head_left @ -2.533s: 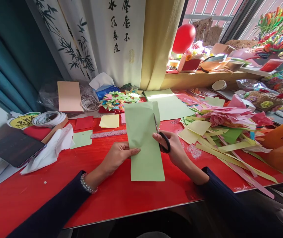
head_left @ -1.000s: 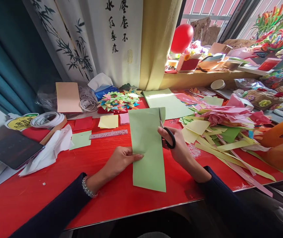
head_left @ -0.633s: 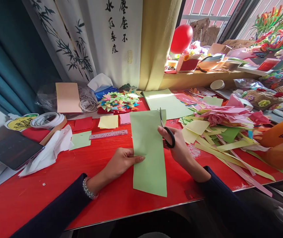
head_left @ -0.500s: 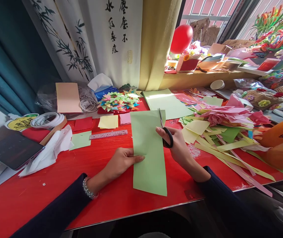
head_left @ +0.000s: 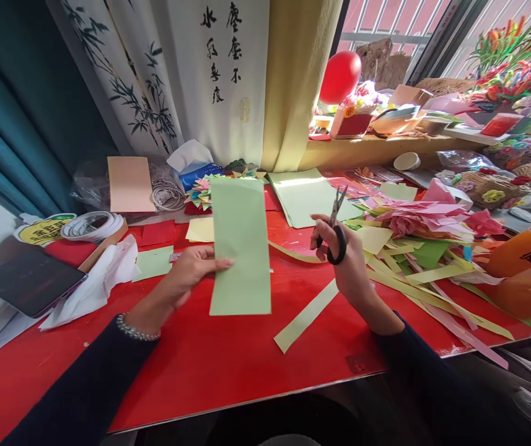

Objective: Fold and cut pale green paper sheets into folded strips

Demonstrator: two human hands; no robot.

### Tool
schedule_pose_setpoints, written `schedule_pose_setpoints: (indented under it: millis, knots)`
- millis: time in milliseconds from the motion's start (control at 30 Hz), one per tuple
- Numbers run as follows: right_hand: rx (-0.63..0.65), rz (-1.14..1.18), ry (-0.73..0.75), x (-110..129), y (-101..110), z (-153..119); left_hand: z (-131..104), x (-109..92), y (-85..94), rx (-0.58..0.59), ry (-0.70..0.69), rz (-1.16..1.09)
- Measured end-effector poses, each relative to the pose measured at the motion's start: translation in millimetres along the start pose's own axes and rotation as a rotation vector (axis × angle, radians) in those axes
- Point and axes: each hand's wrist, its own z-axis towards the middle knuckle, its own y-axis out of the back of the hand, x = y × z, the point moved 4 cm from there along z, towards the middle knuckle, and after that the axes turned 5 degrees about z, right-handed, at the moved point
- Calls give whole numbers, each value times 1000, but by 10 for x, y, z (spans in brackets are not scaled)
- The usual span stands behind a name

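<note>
My left hand [head_left: 197, 272] pinches the left edge of a light green sheet of paper [head_left: 241, 248], held up over the red table [head_left: 246, 371]. In my right hand [head_left: 342, 260] are black-handled scissors [head_left: 337, 232], blades pointing up and slightly parted, apart from the sheet. A narrow green paper strip [head_left: 305, 317] lies below my right hand, its upper end close to the hand. Behind the sheet, a yellow paper stack [head_left: 199, 230] and a heap of folded colourful paper pieces [head_left: 199, 193] are partly hidden.
Larger green sheets [head_left: 300, 210] lie at the back. Paper scraps and strips [head_left: 414, 266] pile up on the right, near an orange bag [head_left: 525, 266]. A dark flat device [head_left: 33, 279], white tape rolls [head_left: 91, 226] and a small green square [head_left: 153, 262] are on the left.
A strip has come off the green sheet and lies on the table. My left hand has moved the sheet left and up; my right hand has drawn the scissors away to the right.
</note>
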Motion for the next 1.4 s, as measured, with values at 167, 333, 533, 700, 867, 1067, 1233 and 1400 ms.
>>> schedule_pose_setpoints:
  millis: [167,333,533,700,867,1067,1233,1400]
  knots:
    - [453,-458,74,61,-363,-302,-35,-227,451,-206,-143,-15]
    - [868,-784,187,-89,-844,-746,-19,-267,701,-311,-224,-14]
    - [888,-892,536,-42,-796,-490,17,-188,682,-253,-145,40]
    - [518,-1237,359,-375,-175,185,21,-147,583,-164,-113,12]
    - [559,-1264,369,-406,36,243,20,-149,577,-174,-128,27]
    - [790,-1019,567,-135,150,-404,10,-154,592,-189,-141,4]
    - [890,-951,508,-160,322,-863,30,-128,562,-161,-144,6]
    - [864,-1015,566,-166,444,-1240,36,-125,567,-169,-151,-22]
